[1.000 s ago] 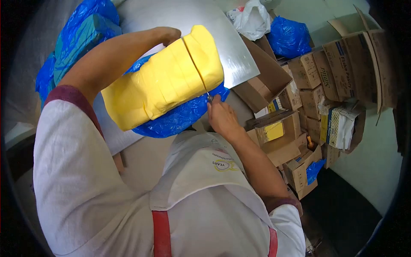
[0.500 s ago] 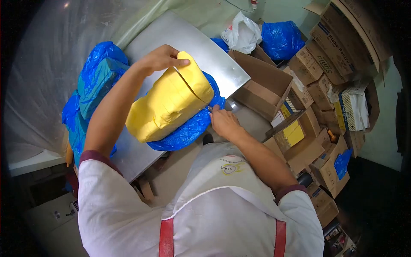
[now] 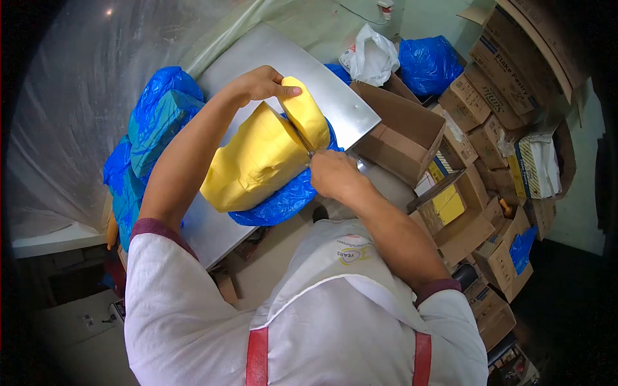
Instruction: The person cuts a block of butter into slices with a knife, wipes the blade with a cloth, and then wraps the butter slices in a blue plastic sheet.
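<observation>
A large yellow block of butter or margarine (image 3: 261, 154) lies on a blue plastic bag (image 3: 273, 204) on the metal table. A thick slice (image 3: 306, 116) stands partly apart from its right end, with a dark gap between them. My left hand (image 3: 265, 85) is closed on the slice's top end, thumb on its face. In my right hand (image 3: 336, 175) is a knife, its thin blade (image 3: 302, 139) down in the gap. The fist hides the knife's handle.
The steel table top (image 3: 257, 51) ends at a corner on the right. Blue-wrapped blocks (image 3: 158, 128) are stacked at left. An open carton (image 3: 402, 122) stands beyond the corner; several more cartons (image 3: 479, 103), a white bag (image 3: 372, 56) and a blue bag (image 3: 429, 63) fill the right.
The knife and my right hand have moved up and inward through the block. The gap has widened, and the slice leans away to the right with my left hand still on it.
</observation>
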A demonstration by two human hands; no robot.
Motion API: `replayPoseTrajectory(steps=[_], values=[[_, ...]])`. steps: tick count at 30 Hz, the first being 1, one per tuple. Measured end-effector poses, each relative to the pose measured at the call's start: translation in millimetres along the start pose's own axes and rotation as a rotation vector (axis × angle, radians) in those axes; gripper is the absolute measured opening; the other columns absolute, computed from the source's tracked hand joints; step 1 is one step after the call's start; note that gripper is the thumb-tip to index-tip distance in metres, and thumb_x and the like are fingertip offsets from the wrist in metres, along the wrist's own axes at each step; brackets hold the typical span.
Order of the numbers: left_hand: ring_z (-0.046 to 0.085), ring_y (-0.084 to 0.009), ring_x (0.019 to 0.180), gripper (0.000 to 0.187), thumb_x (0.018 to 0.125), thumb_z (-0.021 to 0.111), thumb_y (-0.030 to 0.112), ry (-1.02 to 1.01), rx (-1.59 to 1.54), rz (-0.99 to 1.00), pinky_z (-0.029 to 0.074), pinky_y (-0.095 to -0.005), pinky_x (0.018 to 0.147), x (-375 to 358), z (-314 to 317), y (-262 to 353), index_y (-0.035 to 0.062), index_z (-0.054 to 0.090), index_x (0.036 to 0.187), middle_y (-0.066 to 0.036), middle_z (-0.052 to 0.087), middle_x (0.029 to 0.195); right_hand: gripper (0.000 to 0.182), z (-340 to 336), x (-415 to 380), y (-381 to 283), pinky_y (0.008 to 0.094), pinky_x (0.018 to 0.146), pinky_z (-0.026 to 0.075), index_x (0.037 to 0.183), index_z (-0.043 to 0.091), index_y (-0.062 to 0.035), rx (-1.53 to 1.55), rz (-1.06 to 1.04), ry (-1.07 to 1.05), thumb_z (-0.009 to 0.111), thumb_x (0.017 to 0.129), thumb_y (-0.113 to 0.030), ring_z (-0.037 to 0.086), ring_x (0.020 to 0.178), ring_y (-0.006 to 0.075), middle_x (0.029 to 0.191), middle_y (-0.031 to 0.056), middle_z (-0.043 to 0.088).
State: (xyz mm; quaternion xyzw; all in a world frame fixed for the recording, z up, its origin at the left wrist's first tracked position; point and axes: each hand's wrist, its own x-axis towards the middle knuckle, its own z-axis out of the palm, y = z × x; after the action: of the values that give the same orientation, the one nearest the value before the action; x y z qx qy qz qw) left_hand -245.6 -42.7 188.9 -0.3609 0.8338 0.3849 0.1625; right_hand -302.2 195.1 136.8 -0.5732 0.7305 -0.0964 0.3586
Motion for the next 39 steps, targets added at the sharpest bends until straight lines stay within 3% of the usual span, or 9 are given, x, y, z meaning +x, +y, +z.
replayPoseTrajectory(steps=[7,14,19,21,26,31,33,35,39], values=[[0.060,-0.0242,0.097,0.058,0.074,0.077,0.050,-0.007,-0.013,0.015,0.042,-0.0370,0.091,-3.6,-2.1,-14.5,-0.0011,0.070,0.102,-0.012,0.068,0.096,0.035,-6.2,-114.2,21.7,0.0542,0.071,0.048,0.110,0.052,0.0054,0.056,0.021,0.033,0.051,0.093,-0.025,0.062,0.077,0.0457,0.086,0.0286,0.064],[0.062,-0.0141,0.081,0.048,0.081,0.071,0.044,-0.015,-0.106,0.048,0.048,-0.0298,0.075,-27.7,2.2,-19.4,-0.0013,0.070,0.099,-0.005,0.069,0.089,0.029,-26.4,-219.0,99.4,0.0548,0.069,0.044,0.102,0.051,-0.0003,0.376,0.040,-0.033,0.053,0.093,-0.027,0.058,0.079,0.0491,0.079,0.0282,0.061],[0.061,-0.0134,0.083,0.037,0.086,0.069,0.030,0.097,-0.267,0.060,0.049,-0.0295,0.078,-43.2,12.8,-16.2,-0.0019,0.067,0.104,-0.004,0.067,0.090,0.028,-25.2,-150.6,117.4,0.0572,0.066,0.042,0.094,0.050,-0.0011,0.498,0.003,0.341,0.052,0.093,-0.029,0.058,0.075,0.0492,0.075,0.0267,0.061],[0.061,-0.0129,0.082,0.034,0.087,0.068,0.027,0.099,-0.261,0.010,0.049,-0.0291,0.077,-46.2,17.1,-12.5,-0.0021,0.066,0.105,-0.004,0.067,0.090,0.028,-19.9,-111.4,112.5,0.0534,0.066,0.044,0.098,0.053,-0.0004,0.447,-0.025,0.354,0.054,0.093,-0.028,0.058,0.076,0.0480,0.074,0.0271,0.059],[0.060,-0.0111,0.079,0.033,0.086,0.070,0.026,0.154,-0.249,-0.076,0.049,-0.0287,0.072,-48.5,22.2,-10.3,-0.0020,0.066,0.104,-0.003,0.067,0.088,0.032,-16.2,-33.1,91.6,0.0553,0.075,0.046,0.093,0.052,0.0053,0.371,-0.075,0.295,0.056,0.091,-0.026,0.061,0.080,0.0478,0.080,0.0293,0.063],[0.059,-0.0097,0.078,0.033,0.085,0.071,0.026,0.182,-0.223,-0.092,0.048,-0.0273,0.071,-51.0,21.1,-17.1,-0.0014,0.067,0.102,-0.001,0.066,0.087,0.030,7.1,48.5,108.1,0.0511,0.076,0.048,0.095,0.055,0.0028,0.565,-0.045,0.417,0.064,0.085,-0.024,0.062,0.082,0.0464,0.086,0.0262,0.065],[0.059,-0.0104,0.078,0.031,0.084,0.070,0.024,0.161,-0.201,-0.066,0.048,-0.0278,0.071,-49.7,17.9,-20.5,-0.0025,0.068,0.101,-0.001,0.066,0.087,0.027,13.1,76.0,106.6,0.0374,0.058,0.051,0.095,0.054,0.0017,0.897,-0.015,0.239,0.066,0.085,-0.020,0.065,0.062,0.0230,0.076,0.0126,0.064],[0.060,-0.0113,0.078,0.032,0.084,0.070,0.024,0.137,-0.198,-0.055,0.049,-0.0286,0.071,-50.5,16.8,-20.8,-0.0031,0.068,0.101,-0.003,0.067,0.087,0.019,14.2,91.3,97.2,0.0241,0.041,0.043,0.087,0.052,-0.0053,1.022,0.011,0.160,0.066,0.087,-0.019,0.056,0.053,0.0105,0.065,0.0028,0.056],[0.063,-0.0162,0.076,0.035,0.081,0.073,0.028,0.195,-0.136,-0.013,0.049,-0.0317,0.071,-46.5,16.0,-28.6,-0.0007,0.070,0.101,-0.009,0.070,0.088,0.019,21.6,107.3,91.9,0.0247,0.040,0.042,0.084,0.050,-0.0064,0.987,0.114,0.190,0.068,0.082,-0.005,0.053,0.050,0.0105,0.063,0.0020,0.053]])
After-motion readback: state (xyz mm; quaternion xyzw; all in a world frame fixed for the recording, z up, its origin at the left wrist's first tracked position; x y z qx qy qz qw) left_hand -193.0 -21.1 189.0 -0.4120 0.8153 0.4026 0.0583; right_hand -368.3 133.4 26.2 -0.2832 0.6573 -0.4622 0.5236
